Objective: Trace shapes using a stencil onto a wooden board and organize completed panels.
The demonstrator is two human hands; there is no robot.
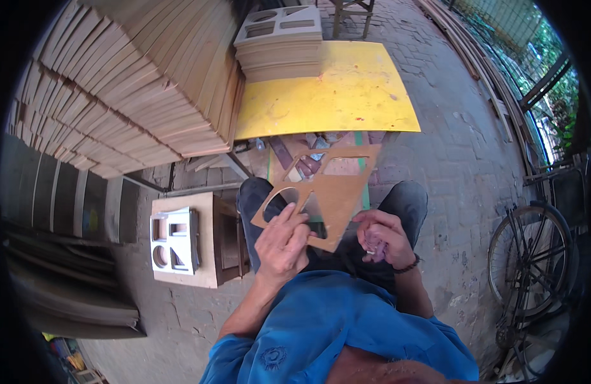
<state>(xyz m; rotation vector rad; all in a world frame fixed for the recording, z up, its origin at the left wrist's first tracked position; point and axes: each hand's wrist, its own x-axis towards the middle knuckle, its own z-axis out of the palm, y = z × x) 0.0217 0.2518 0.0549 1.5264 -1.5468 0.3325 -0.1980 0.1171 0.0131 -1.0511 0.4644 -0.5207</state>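
Observation:
My left hand [281, 246] grips the lower left edge of a thin brown board [339, 192], which is held tilted above my lap. Round, triangular and rectangular openings are cut through the board. To the right of it, my right hand [386, 233] is closed around a small crumpled purplish piece [374, 244], perhaps sandpaper or cloth; its exact kind is unclear. The right fingertips are close to the board's lower right edge, and I cannot tell whether they touch it.
Ahead, a yellow tabletop [334, 96] carries a stack of cut-out boards [279, 57]. Tall piles of wooden sheets [135, 83] rise at the left. White-faced cut-out boards [174, 240] lie on a wooden box [209, 240] beside my left knee. A bicycle [529, 262] stands at the right.

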